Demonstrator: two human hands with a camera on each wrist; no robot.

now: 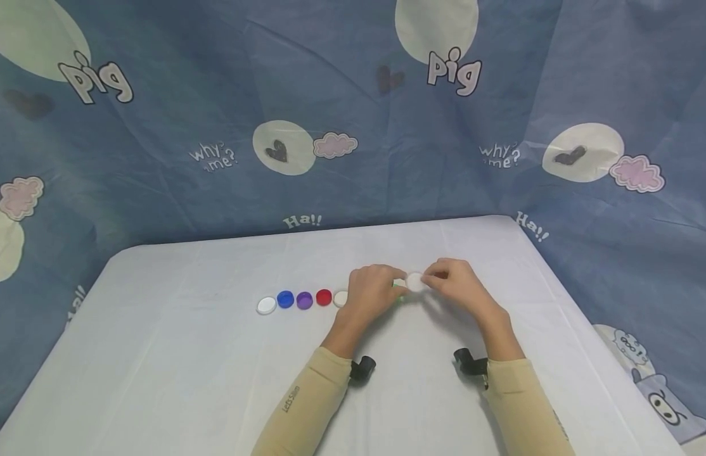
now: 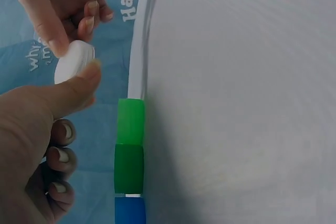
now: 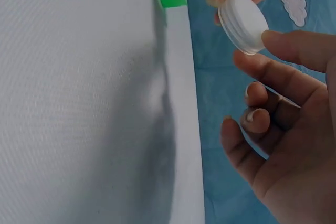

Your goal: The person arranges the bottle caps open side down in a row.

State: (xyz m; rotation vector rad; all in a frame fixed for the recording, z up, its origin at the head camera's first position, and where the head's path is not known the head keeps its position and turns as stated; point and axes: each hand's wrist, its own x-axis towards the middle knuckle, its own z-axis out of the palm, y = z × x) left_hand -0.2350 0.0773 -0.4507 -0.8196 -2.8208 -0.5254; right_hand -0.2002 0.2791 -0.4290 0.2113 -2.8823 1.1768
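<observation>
Seen from the head, a person's left hand (image 1: 371, 290) and right hand (image 1: 458, 285) hold a white lid (image 1: 414, 282) between them above a white table (image 1: 159, 361), right of a blue cap (image 1: 285, 299), purple cap (image 1: 304, 301) and red cap (image 1: 324, 297). At the left wrist, the left hand pinches the lid near two green caps (image 2: 129, 169). At the right wrist, the right thumb (image 3: 299, 48) and forefinger pinch its rim.
</observation>
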